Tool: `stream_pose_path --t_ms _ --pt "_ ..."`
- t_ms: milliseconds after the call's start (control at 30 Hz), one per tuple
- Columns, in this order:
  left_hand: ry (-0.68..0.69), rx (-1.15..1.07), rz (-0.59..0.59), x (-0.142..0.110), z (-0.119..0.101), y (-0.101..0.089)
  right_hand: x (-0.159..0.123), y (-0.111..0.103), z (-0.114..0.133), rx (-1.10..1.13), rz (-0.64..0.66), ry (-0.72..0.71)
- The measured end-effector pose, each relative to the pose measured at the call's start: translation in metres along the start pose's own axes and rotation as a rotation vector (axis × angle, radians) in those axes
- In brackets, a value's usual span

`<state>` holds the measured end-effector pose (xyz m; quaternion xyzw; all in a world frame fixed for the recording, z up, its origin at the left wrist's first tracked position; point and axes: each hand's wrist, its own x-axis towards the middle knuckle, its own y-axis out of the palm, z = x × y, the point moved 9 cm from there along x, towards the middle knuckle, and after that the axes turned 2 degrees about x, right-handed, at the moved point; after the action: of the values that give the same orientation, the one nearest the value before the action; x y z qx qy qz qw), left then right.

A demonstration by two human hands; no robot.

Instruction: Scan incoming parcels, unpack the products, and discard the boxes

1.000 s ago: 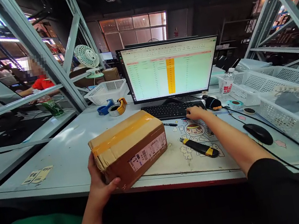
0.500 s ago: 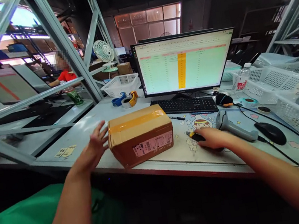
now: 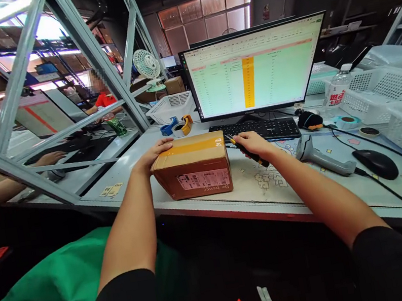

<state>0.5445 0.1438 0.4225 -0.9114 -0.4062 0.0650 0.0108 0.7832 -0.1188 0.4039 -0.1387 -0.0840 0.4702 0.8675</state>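
Observation:
A brown cardboard box (image 3: 196,169) with yellowish tape along its top and a printed label on its front sits on the desk. My left hand (image 3: 154,154) grips the box's far left corner, fingers over the top edge. In my right hand (image 3: 253,142) is a box cutter (image 3: 251,153) with a black and yellow handle. Its tip points at the box's taped right end; whether it touches, I cannot tell. A grey barcode scanner (image 3: 321,158) lies to the right of that hand.
Behind the box stand a keyboard (image 3: 259,130), a monitor (image 3: 257,71) and tape dispensers (image 3: 181,127). A mouse (image 3: 376,164), a cable, a bottle (image 3: 337,86) and white baskets (image 3: 380,95) fill the right side. A metal frame (image 3: 93,60) rises at left, with other people beyond it.
My left hand has come from beside the box onto its corner. My right hand has lifted the box cutter off the desk and brought it left to the box. The view has shifted.

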Motion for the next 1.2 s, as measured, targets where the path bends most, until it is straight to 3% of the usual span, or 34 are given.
stream_pose_path --t_ms 367,600,700,800,900,933,967,1033,1100,1133,1167,1200 --pt "-0.006 0.127 -0.156 0.004 -0.004 -0.003 -0.041 0.023 0.003 0.078 -0.049 -0.039" --pt "0.027 0.162 -0.310 -0.010 -0.012 -0.003 -0.075 0.036 -0.003 0.137 0.037 -0.105" --pt "0.060 0.172 -0.483 -0.035 -0.012 -0.017 -0.077 0.014 -0.018 0.115 -0.061 -0.055" --pt "0.090 0.182 -0.719 -0.085 0.004 -0.027 -0.077 -0.014 -0.041 0.092 -0.176 0.030" --pt "0.224 0.152 -0.890 -0.155 0.039 -0.001 -0.076 -0.031 -0.060 0.065 -0.216 0.080" --pt "0.321 0.148 -0.874 -0.179 0.049 0.020 -0.075 -0.034 -0.064 0.056 -0.218 0.087" --pt "0.390 0.195 -0.744 -0.195 0.058 0.049 -0.075 -0.036 -0.067 0.048 -0.223 0.091" --pt "0.468 0.346 -0.375 -0.222 0.067 0.116 -0.073 -0.039 -0.070 0.034 -0.230 0.089" --pt "0.556 0.460 0.023 -0.241 0.059 0.171 -0.071 -0.041 -0.071 0.025 -0.232 0.084" --pt "0.609 0.497 0.147 -0.245 0.045 0.182 -0.070 -0.042 -0.070 0.021 -0.232 0.079" --pt "0.668 0.534 0.202 -0.241 0.027 0.182 -0.069 -0.043 -0.069 0.017 -0.231 0.076" --pt "0.740 0.583 0.151 -0.230 0.005 0.170 -0.067 -0.043 -0.067 0.014 -0.230 0.073"
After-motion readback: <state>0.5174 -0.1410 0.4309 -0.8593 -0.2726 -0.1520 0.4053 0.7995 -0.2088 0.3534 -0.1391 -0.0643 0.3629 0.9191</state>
